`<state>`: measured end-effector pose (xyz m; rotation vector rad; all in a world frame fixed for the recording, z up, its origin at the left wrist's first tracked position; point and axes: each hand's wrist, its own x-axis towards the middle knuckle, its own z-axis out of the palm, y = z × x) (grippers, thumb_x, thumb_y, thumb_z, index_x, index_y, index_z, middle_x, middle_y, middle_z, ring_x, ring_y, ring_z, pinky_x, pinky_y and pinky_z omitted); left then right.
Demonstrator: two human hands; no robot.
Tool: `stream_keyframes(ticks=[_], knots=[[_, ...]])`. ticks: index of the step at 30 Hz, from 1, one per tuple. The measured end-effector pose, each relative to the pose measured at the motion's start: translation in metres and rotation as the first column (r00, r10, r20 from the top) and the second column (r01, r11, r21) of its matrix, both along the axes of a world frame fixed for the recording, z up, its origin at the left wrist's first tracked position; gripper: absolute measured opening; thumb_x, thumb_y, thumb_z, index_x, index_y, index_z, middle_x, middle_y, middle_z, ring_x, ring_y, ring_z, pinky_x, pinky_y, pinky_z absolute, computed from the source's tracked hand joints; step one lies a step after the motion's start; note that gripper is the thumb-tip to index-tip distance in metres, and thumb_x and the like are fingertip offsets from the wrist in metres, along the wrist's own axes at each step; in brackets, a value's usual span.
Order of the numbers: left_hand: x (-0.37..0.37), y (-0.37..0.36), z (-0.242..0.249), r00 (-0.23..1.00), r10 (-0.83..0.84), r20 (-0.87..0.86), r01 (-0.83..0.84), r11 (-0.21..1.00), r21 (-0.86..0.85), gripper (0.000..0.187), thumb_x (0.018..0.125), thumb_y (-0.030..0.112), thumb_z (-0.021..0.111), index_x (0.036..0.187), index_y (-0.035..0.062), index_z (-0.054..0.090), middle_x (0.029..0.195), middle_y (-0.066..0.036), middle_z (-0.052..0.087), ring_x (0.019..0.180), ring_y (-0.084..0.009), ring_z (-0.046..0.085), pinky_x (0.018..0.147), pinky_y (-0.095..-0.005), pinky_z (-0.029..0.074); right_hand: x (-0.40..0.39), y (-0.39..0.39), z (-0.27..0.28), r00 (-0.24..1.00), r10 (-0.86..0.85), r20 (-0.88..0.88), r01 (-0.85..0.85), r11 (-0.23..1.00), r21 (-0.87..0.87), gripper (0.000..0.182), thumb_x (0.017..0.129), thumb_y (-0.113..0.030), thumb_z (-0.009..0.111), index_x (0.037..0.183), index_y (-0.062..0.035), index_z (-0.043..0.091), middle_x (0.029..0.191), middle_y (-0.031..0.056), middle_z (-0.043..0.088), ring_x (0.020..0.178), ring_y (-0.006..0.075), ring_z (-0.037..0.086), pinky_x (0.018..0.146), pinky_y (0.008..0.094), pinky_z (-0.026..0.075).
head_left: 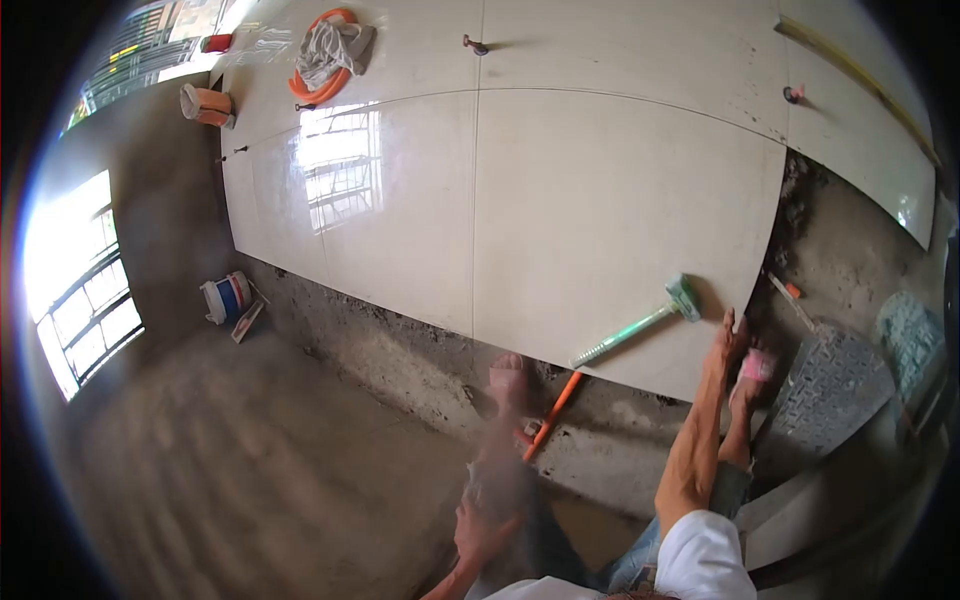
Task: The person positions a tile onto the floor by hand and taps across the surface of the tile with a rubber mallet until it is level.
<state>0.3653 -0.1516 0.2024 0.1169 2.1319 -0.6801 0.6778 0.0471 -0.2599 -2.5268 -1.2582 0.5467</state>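
Observation:
My right hand (732,335) reaches down to the right edge of a large glossy cream tile (600,220), its fingers stretched along the edge and touching it. Just left of that hand, a green mallet (630,335) lies on the tile, head toward the hand and handle pointing down-left. My left hand (482,530) rests on my bent left leg with nothing visible in it; its fingers look spread, though slightly blurred. Between my legs, an orange bar or handle (553,415) leans near the tile's front edge. My feet in pink sandals (757,365) stand on the rough ground.
A grey, textured slab-like piece (830,385) lies at right. Small levelling pieces (475,45) stand in the tile joints. A coiled orange hose (345,75) with a cloth, an orange bucket (212,106), a white-blue bucket (228,297) and a long strip (860,80) are farther off.

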Motion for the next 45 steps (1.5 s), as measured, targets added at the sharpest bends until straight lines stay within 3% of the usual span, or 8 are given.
stream_keyframes(ticks=[16,20,24,33,37,40,41,45], knots=[[-0.034,0.023,-0.004,0.988,0.109,-0.105,-0.104,0.993,0.049,0.109,0.057,0.046,0.085,0.141,0.0058,0.029,0.135,-0.019,0.044,0.124,-0.0347,0.048,0.103,-0.0441,0.041,0.014,0.000,-0.014,0.982,-0.077,-0.170,0.066,0.996,-0.068,0.038,0.085,-0.030,0.060,0.113,-0.0046,0.066,0.117,0.0137,0.063,0.107,0.0272,0.059,0.089,0.0403,0.048],[-0.012,0.037,-0.017,0.915,-0.368,-0.166,0.378,0.925,0.028,0.105,0.066,0.045,0.080,0.146,0.0058,0.024,0.137,-0.023,0.041,0.134,-0.0383,0.034,0.111,-0.0508,0.026,0.028,-0.012,-0.019,0.975,-0.104,-0.196,0.094,0.994,-0.062,0.036,0.085,-0.027,0.060,0.111,-0.0046,0.067,0.117,0.0126,0.064,0.106,0.0254,0.059,0.087,0.0392,0.049],[-0.006,0.075,-0.121,0.652,-0.756,-0.064,0.702,0.568,0.430,0.089,0.078,0.044,0.073,0.146,0.0063,0.030,0.143,-0.022,0.035,0.135,-0.0402,0.031,0.108,-0.0567,0.022,0.045,-0.044,-0.064,0.973,-0.051,-0.225,0.063,0.997,0.047,0.033,0.084,-0.024,0.060,0.110,-0.0046,0.067,0.116,0.0114,0.064,0.105,0.0236,0.059,0.086,0.0382,0.050],[0.059,0.179,-0.364,0.547,-0.836,0.040,0.634,0.445,0.633,0.055,0.081,0.033,0.073,0.119,0.0034,0.048,0.111,-0.017,0.055,0.108,-0.0355,0.051,0.088,-0.0510,0.039,-0.029,0.027,0.053,0.818,-0.413,-0.402,0.415,0.906,-0.085,0.036,0.082,-0.012,0.054,0.113,0.0008,0.066,0.117,0.0230,0.061,0.111,0.0351,0.057,0.100,0.0417,0.042],[0.063,0.196,-0.348,0.558,-0.819,0.133,0.464,0.441,0.768,0.032,0.091,0.019,0.063,0.105,-0.0011,0.043,0.091,-0.023,0.057,0.082,-0.0430,0.057,0.072,-0.0491,0.047,-0.027,0.023,0.047,0.897,-0.320,-0.305,0.321,0.946,-0.049,0.039,0.081,-0.009,0.051,0.115,0.0003,0.066,0.117,0.0237,0.061,0.111,0.0365,0.056,0.101,0.0426,0.042],[0.093,0.243,-0.296,0.634,-0.748,0.196,0.364,0.512,0.779,0.032,0.093,0.022,0.061,0.104,-0.0010,0.041,0.075,-0.018,0.057,0.063,-0.0371,0.059,0.057,-0.0457,0.048,-0.032,0.025,0.050,0.846,-0.354,-0.398,0.375,0.927,-0.026,0.041,0.080,-0.008,0.049,0.117,-0.0004,0.065,0.116,0.0236,0.061,0.114,0.0364,0.055,0.102,0.0431,0.041],[0.118,0.283,-0.264,0.774,-0.488,0.403,0.166,0.771,0.615,0.030,0.096,0.026,0.056,0.102,-0.0001,0.043,0.063,-0.012,0.054,0.049,-0.0260,0.058,0.045,-0.0379,0.046,-0.035,0.024,0.052,0.835,-0.374,-0.403,0.399,0.917,-0.024,0.041,0.080,-0.008,0.049,0.117,0.0000,0.065,0.116,0.0237,0.060,0.115,0.0367,0.054,0.103,0.0432,0.040],[0.188,0.365,-0.221,0.720,-0.302,0.625,-0.165,0.800,0.577,0.028,0.097,0.025,0.053,0.105,-0.0010,0.047,0.070,-0.009,0.056,0.052,-0.0169,0.058,0.044,-0.0319,0.046,-0.032,0.021,0.039,0.897,-0.313,-0.311,0.326,0.945,-0.010,0.042,0.080,-0.006,0.049,0.118,0.0029,0.063,0.121,0.0247,0.057,0.116,0.0387,0.052,0.104,0.0440,0.040]])
